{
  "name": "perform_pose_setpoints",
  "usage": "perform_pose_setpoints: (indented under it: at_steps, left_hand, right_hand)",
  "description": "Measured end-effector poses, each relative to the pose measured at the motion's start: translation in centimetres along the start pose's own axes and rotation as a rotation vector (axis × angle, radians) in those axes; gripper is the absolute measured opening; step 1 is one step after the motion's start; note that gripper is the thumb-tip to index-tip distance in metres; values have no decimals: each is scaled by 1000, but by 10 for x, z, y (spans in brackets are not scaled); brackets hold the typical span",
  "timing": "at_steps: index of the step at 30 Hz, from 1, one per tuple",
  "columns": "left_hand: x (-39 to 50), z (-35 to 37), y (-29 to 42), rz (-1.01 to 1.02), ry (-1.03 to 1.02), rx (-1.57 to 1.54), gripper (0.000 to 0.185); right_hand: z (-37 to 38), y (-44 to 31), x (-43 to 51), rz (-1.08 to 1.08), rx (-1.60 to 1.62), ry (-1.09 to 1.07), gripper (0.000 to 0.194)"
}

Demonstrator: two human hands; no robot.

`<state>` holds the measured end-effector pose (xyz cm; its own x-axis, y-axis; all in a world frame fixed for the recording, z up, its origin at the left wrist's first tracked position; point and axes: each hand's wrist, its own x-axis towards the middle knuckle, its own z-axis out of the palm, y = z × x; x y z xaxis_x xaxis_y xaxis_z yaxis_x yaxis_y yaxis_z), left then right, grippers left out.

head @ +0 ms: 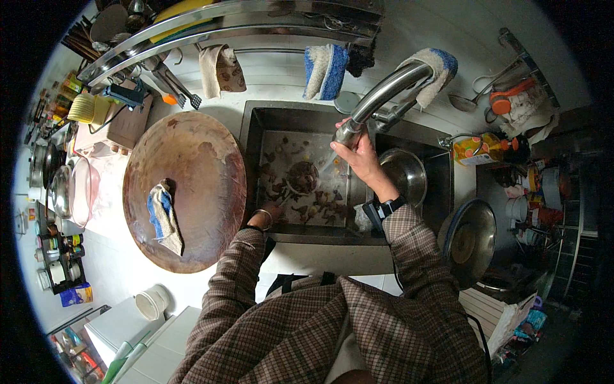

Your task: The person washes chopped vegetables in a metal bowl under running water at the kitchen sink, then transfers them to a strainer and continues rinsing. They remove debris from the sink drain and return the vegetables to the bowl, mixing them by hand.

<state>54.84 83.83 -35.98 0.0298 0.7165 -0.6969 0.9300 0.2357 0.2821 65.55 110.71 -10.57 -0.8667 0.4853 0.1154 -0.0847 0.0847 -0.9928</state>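
Observation:
My right hand (357, 153) is wrapped around the spray head (349, 133) of a curved steel faucet (391, 91). Below it, what looks like a faint stream of water falls into the left basin of a dark double sink (312, 238). Brown and pale food scraps (314, 211) lie scattered over the basin floor. Around the drain (303, 177), more scraps have gathered. My left hand (272, 213) reaches down into the basin's near left corner, close to the scraps. Shadow hides its fingers, so I cannot tell whether they hold anything.
A large round wooden board (192, 144) bearing a blue-and-white cloth (164, 216) adjoins the sink's left side. In the right basin sits a steel bowl (405, 175). A wide metal basin (472, 240) leans at the right. Cloths hang from a rail (268, 50) behind.

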Motion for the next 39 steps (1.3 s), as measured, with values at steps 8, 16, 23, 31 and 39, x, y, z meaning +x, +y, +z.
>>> perform_pose_setpoints:
  at_steps: [8, 16, 23, 31, 39]
  left_hand:
    - [16, 23, -11, -257, 78, -880, 40]
    - [7, 45, -8, -190, 335, -613, 36]
    - [-14, 7, 7, -211, 194, -431, 34]
    - [19, 30, -6, -194, 119, -367, 37]
    - [1, 17, 0, -405, 182, -908, 42]
  right_hand:
    - [-17, 39, -12, 136, -456, 70, 50]
    - [-70, 72, 37, -278, -948, 150, 19]
    - [-113, 48, 42, 96, -1054, -135, 29]
    - [-79, 45, -1, 14, -671, 148, 26]
    - [-54, 37, -90, 86, -529, 22, 23]
